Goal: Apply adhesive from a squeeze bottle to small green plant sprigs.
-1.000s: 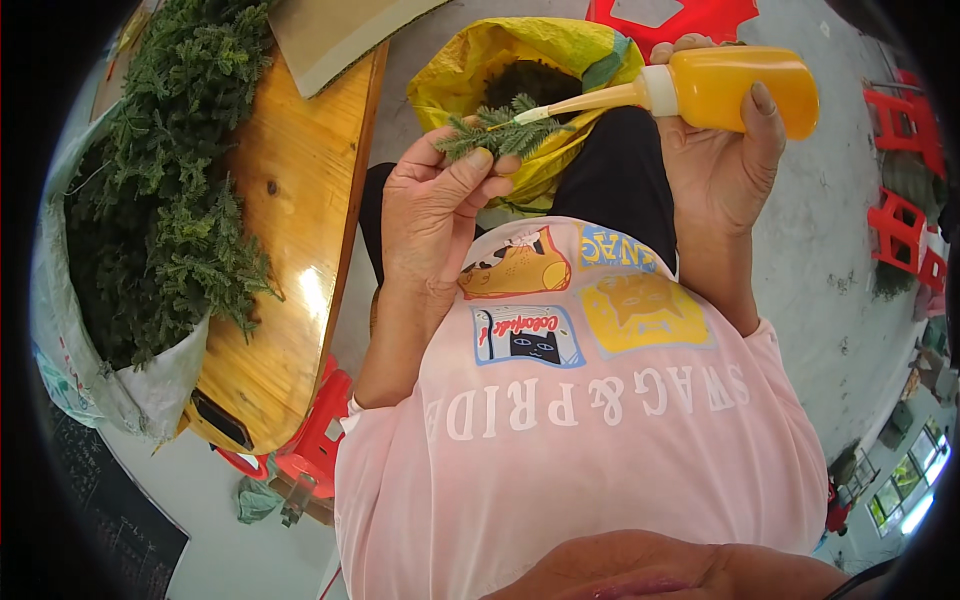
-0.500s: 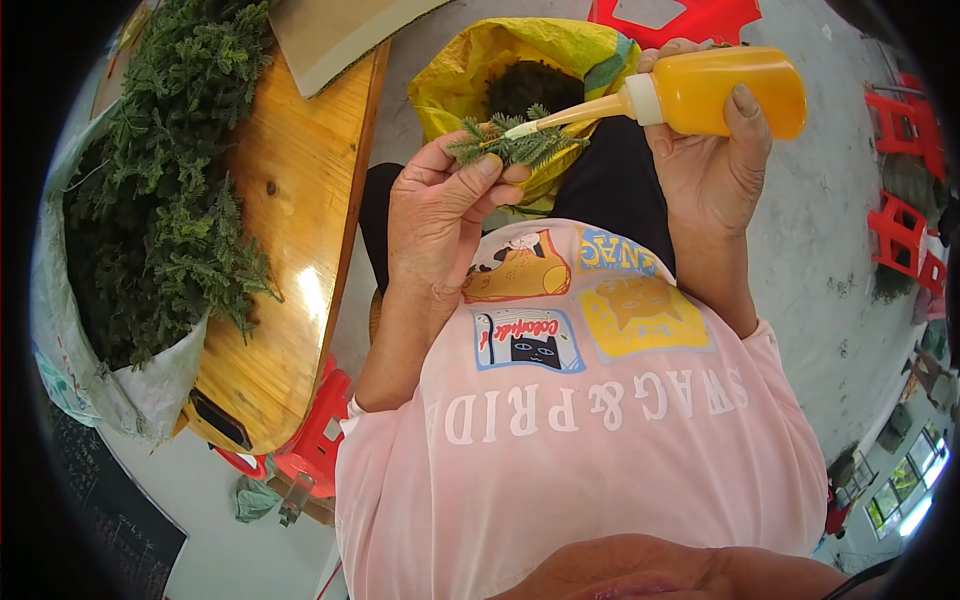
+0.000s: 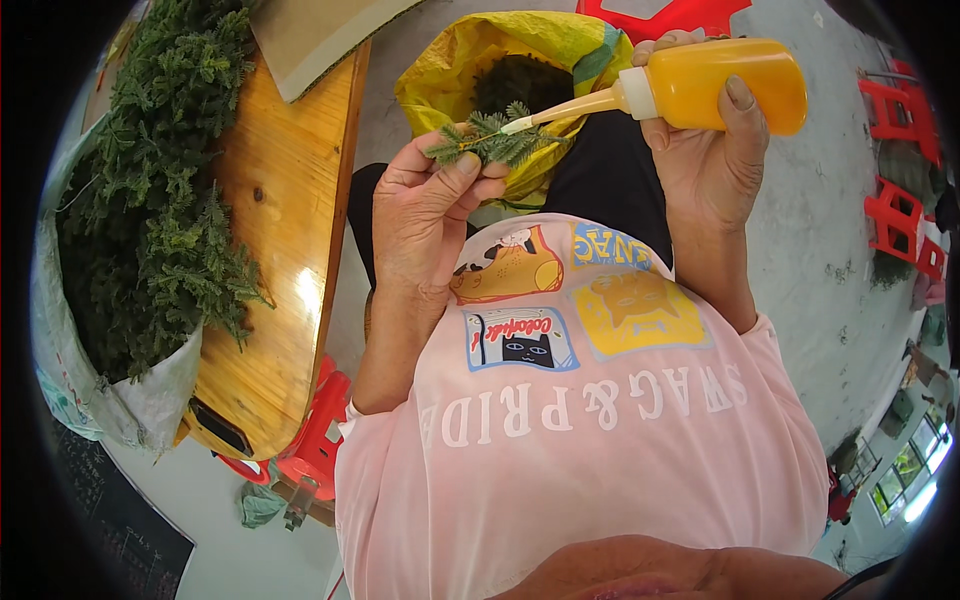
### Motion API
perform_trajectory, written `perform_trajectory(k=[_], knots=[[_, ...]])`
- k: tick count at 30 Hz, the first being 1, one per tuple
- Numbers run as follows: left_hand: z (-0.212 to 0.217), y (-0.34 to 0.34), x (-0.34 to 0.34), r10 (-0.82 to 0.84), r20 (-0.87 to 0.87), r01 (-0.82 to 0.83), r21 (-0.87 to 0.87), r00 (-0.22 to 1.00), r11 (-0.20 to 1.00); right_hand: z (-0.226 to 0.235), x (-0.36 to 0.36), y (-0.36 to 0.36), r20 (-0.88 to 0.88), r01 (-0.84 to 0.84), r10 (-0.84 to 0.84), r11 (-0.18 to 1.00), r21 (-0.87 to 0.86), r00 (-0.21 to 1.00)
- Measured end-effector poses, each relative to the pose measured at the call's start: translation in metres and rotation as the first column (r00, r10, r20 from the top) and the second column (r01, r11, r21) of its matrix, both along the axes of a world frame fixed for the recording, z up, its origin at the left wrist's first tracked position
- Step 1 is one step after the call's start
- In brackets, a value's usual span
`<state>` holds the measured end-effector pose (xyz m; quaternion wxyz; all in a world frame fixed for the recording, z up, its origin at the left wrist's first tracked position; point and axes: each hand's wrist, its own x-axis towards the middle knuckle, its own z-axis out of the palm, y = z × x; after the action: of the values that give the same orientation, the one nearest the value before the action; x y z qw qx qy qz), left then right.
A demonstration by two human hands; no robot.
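My left hand (image 3: pixel 425 200) pinches a small green fir sprig (image 3: pixel 500 140) between thumb and fingers, in front of my chest. My right hand (image 3: pixel 710 150) is wrapped round a squeeze bottle (image 3: pixel 725 85) with yellow-orange contents and a white collar. The bottle lies on its side, its long tapered nozzle (image 3: pixel 565 108) pointing left. The pale nozzle tip meets or lies just over the sprig's middle; whether it touches I cannot tell.
Beyond my hands a yellow woven sack (image 3: pixel 430 85) stands open with dark greenery inside. At left, a wooden table (image 3: pixel 285 200) bears a whitish sack (image 3: pixel 160 400) of fir branches (image 3: pixel 180 190), cardboard (image 3: pixel 315 40) and a dark phone-like object (image 3: pixel 220 427). Red stools (image 3: pixel 893 215) stand far right.
My left hand and the sprig have shifted slightly left. The nozzle tip has moved slightly left along with them, while the bottle's body stays nearly in place. Both grips are unchanged.
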<state>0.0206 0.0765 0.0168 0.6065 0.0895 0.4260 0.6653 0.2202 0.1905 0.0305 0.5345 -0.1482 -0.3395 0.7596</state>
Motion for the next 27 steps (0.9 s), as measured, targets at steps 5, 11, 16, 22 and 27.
perform_trajectory(k=[5,11,16,22,27], knots=[[-0.004,-0.001,-0.002,0.001,-0.001,-0.001,0.013,1.000,1.000,0.005,-0.003,-0.006,0.085,0.097,-0.092,0.994,-0.059,0.992],[-0.004,0.000,-0.002,0.007,-0.018,-0.007,-0.005,1.000,1.000,0.002,0.002,-0.003,0.092,0.109,-0.107,0.994,-0.013,0.990],[-0.006,0.000,-0.003,0.012,-0.024,-0.012,-0.002,1.000,1.000,0.001,0.006,-0.001,0.094,0.089,-0.090,0.996,0.024,0.991],[-0.005,0.003,-0.002,0.028,-0.038,-0.028,-0.011,0.999,1.000,0.000,0.010,0.000,0.100,0.076,-0.079,0.997,0.034,0.992],[-0.006,0.003,-0.002,0.031,-0.055,-0.032,-0.018,0.998,0.999,0.001,0.011,-0.001,0.127,0.090,-0.092,0.996,0.025,0.988]])
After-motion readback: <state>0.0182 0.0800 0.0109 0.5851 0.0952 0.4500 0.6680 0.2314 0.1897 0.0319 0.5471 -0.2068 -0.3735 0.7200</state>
